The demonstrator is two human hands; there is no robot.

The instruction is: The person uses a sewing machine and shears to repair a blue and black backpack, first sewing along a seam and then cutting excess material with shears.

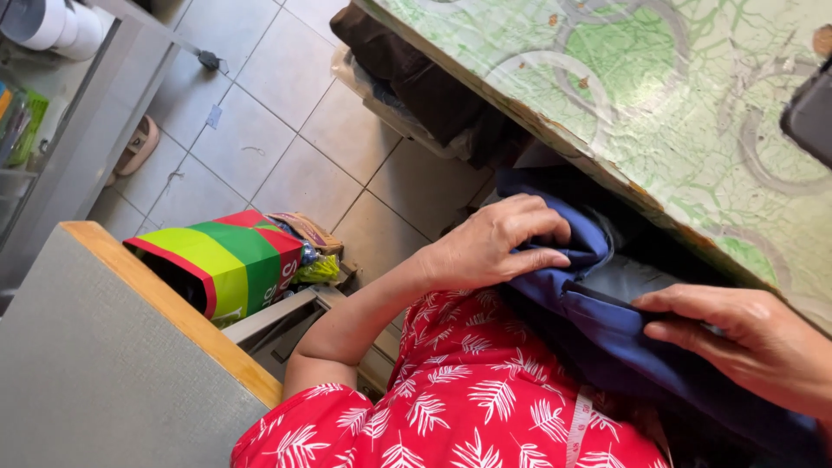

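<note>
Grey floor tiles [286, 130] run beneath a bench [693, 113] covered in worn green patterned cloth. Blue fabric [607, 338] lies on the person's lap, tucked under the bench edge. Left hand [490, 243] has its grip closed on a fold of the fabric; right hand [750, 342] pinches its edge. A striped bag [230, 260] sits on the floor beside a grey board [95, 364].

Green-patterned table [659, 104] — dark flat object [810, 117] at edge; tiled floor [295, 113] — striped bag [230, 260], sandal [137, 146].
</note>
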